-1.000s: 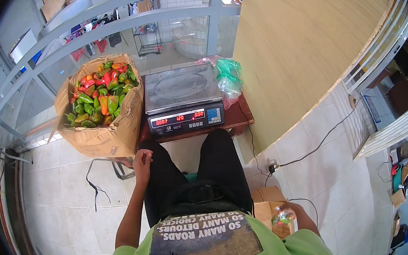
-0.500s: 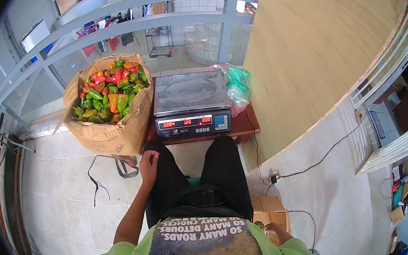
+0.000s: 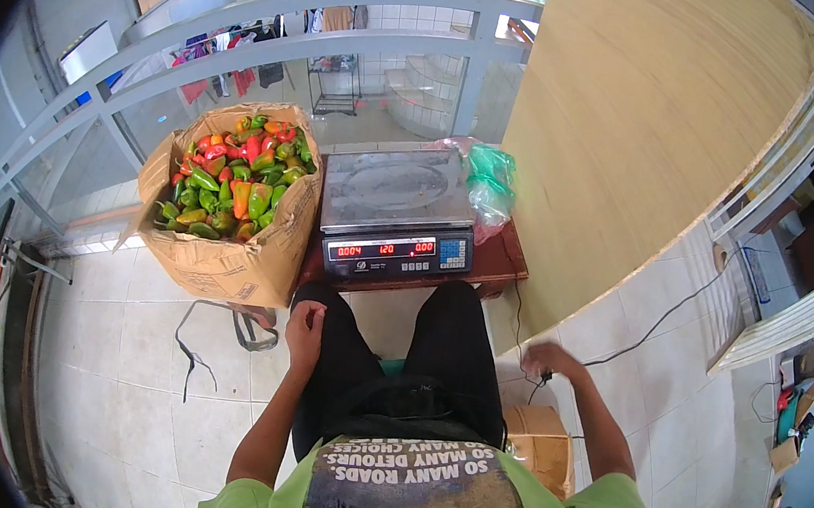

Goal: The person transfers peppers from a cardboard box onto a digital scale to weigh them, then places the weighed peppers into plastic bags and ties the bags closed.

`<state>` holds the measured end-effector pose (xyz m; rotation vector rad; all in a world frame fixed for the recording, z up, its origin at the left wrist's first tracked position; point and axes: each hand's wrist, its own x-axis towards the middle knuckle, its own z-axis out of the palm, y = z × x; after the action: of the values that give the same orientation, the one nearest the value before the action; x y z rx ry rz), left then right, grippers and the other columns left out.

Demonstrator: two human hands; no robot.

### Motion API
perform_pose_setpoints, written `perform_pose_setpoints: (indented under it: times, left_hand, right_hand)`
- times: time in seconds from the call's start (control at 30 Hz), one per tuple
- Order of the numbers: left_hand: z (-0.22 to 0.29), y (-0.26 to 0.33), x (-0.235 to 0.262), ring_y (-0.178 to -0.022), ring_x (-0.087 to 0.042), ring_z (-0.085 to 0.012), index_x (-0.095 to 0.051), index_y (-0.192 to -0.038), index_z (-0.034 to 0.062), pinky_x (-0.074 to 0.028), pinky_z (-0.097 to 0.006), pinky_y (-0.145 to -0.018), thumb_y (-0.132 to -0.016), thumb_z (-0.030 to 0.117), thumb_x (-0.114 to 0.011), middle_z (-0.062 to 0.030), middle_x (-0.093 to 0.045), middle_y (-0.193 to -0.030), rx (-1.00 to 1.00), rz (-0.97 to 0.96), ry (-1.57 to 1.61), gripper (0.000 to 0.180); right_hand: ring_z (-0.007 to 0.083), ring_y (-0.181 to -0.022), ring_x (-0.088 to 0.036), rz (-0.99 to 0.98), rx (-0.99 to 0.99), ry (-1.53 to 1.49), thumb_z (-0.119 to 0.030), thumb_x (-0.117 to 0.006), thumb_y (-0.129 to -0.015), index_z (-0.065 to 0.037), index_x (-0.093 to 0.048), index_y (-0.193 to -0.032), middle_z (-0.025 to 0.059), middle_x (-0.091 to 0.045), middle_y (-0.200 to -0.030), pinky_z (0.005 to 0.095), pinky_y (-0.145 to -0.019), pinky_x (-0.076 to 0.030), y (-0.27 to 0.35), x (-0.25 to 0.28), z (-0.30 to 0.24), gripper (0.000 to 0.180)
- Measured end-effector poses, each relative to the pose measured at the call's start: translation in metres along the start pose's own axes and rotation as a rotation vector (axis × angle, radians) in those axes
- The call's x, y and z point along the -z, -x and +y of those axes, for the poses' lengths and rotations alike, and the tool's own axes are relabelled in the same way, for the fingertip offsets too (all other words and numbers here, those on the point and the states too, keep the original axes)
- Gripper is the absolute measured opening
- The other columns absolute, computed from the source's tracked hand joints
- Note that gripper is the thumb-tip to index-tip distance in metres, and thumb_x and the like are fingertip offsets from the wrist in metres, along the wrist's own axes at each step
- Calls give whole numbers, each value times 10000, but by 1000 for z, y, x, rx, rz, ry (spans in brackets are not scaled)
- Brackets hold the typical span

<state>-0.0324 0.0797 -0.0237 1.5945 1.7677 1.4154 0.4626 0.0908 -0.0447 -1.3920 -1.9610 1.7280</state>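
Note:
My left hand (image 3: 305,330) rests by my left thigh, its fingers curled in and nothing visible in them. My right hand (image 3: 548,358) is raised over the floor right of my right knee, close to a black plug and cord (image 3: 542,375). Its fingers are curled, and no held thing shows. Below it stands a small open cardboard box (image 3: 549,463), partly hidden by my body. In front of me is a digital weighing scale (image 3: 398,203) with a bare metal plate and lit red digits. Left of it, a large cardboard box (image 3: 224,273) is heaped with red, orange and green peppers (image 3: 235,174).
The scale stands on a low dark red table (image 3: 502,255). Green and clear plastic bags (image 3: 489,178) lie at its right end. A grey railing (image 3: 350,45) runs behind, a wooden panel (image 3: 642,130) rises at right. A strap (image 3: 257,332) lies on the tiles.
My right hand has come up and forward out of the small box to beside my right knee. The left hand stays by the left thigh. The view has shifted slightly.

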Motion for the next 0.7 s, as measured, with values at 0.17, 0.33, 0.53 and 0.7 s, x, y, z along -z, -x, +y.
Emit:
perform_pose_setpoints:
  times: [0.17,0.33,0.53,0.7]
  left_hand:
    - [10,-2,-3,-666,-526,-154,-561,-841,33,-413,-270,-616,-829,77,-542,-65,-557,-744,3,-6,6,49]
    - [8,1,-1,-665,-528,-150,-563,-843,32,-414,-269,-612,-829,77,-545,-68,-558,-746,78,-21,-10,51]
    - [9,1,-5,-649,-527,-145,-566,-844,33,-417,-263,-605,-827,71,-546,-62,-558,-735,126,-31,43,46]
    - [10,2,-6,-644,-525,-139,-568,-840,35,-419,-258,-601,-822,70,-551,-58,-558,-729,69,-1,68,43]
  right_hand:
    - [75,-725,-481,541,369,-199,-201,-535,-849,-54,-535,-1103,-17,-524,-858,229,-631,-415,-109,45,-116,294]
    - [152,-985,-483,539,271,-272,-221,-561,-825,-113,-468,-1247,44,-534,-1091,285,-847,-392,-185,65,-179,445]
    - [235,-1154,-418,704,123,-302,-246,-570,-817,-64,-465,-1235,124,-486,-1229,330,-958,-320,-217,88,-175,468]
    - [231,-1167,-395,726,141,-295,-286,-541,-826,-87,-454,-1246,77,-447,-1280,394,-943,-323,-194,122,-195,473]
